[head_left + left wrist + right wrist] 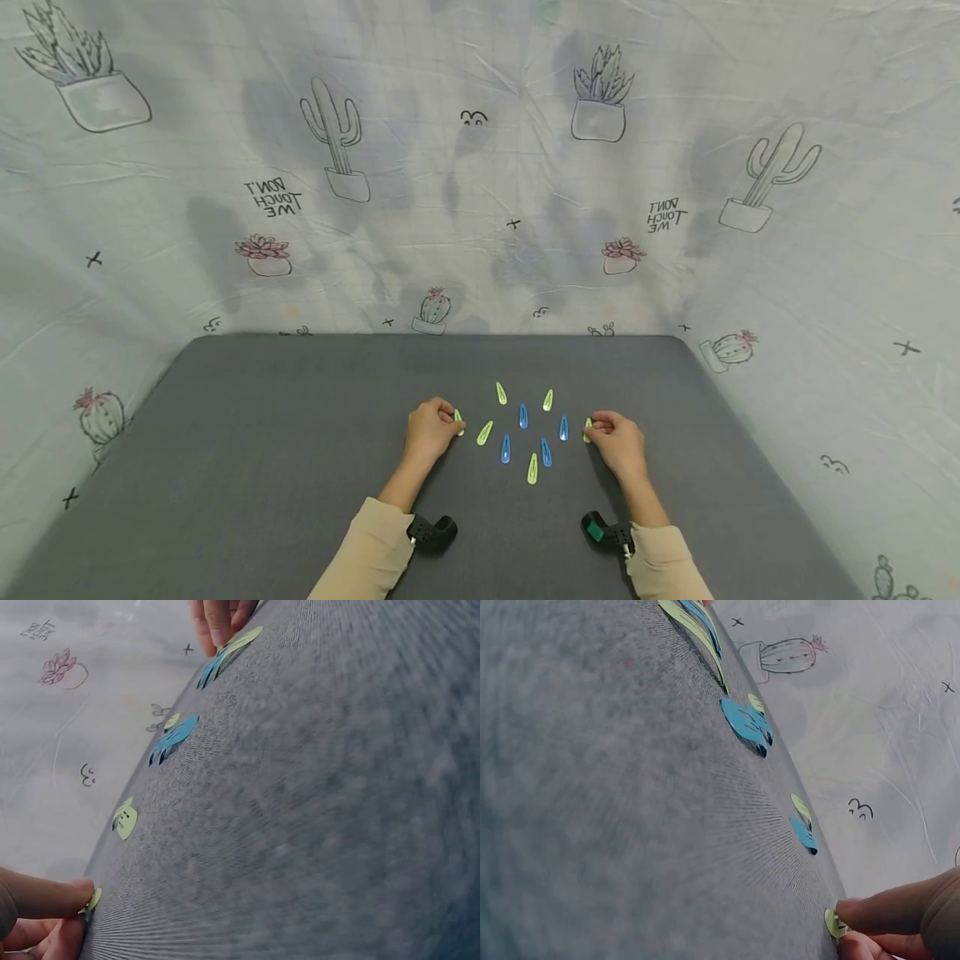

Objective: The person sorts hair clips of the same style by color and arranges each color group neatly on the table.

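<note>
My left hand (431, 431) pinches a yellow-green snap hair clip (459, 423) between thumb and fingers at the left end of a group of clips. On the group's right side, my right hand (619, 443) holds another yellow-green hair clip (588, 430) by thumb and fingertips; part of this clip (832, 922) shows in the right wrist view. Between the hands lie several blue hair clips (522, 416) and several more yellow-green ones (485, 432), spaced apart. One yellow-green clip (532, 468) lies nearest to me. The left wrist view shows the left-hand clip (94, 900) partly hidden by fingers.
A grey cloth-covered table (285, 467) carries the clips. Behind it and along both sides hangs a white curtain (420, 167) with plant drawings. Black wrist cameras (435, 535) sit on both forearms, close above the table.
</note>
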A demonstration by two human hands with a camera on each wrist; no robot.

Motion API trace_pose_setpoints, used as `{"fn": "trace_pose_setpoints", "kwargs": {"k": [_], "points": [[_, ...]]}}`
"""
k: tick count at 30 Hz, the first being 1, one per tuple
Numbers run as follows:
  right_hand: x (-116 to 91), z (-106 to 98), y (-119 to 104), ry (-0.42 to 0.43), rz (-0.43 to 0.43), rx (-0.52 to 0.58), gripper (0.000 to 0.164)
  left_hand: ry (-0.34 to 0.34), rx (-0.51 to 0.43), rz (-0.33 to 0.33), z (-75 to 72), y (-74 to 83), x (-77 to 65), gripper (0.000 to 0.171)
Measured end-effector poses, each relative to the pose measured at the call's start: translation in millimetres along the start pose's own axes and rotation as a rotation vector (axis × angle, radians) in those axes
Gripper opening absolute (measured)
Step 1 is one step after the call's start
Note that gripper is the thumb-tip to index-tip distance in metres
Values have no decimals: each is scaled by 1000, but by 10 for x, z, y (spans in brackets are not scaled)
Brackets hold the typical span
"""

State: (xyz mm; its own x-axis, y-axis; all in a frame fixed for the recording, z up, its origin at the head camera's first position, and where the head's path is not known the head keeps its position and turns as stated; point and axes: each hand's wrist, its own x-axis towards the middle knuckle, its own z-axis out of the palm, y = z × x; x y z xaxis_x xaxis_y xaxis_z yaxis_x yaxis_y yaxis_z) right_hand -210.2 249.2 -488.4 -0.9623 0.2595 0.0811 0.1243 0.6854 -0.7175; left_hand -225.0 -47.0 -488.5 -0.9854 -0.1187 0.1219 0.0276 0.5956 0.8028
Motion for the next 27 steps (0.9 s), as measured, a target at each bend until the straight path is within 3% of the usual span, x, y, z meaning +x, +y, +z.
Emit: {"fn": "trace_pose_setpoints", "kwargs": {"k": [14, 21, 27], "points": [[20, 17, 1, -16, 6, -12, 32, 22, 40, 19, 2, -9, 9, 21], [2, 9, 13, -20, 13, -6, 31, -3, -47, -25, -23, -30, 21, 17], [-24, -2, 13, -26, 33, 54, 29, -59, -181, -92, -40, -80, 35, 20]]}}
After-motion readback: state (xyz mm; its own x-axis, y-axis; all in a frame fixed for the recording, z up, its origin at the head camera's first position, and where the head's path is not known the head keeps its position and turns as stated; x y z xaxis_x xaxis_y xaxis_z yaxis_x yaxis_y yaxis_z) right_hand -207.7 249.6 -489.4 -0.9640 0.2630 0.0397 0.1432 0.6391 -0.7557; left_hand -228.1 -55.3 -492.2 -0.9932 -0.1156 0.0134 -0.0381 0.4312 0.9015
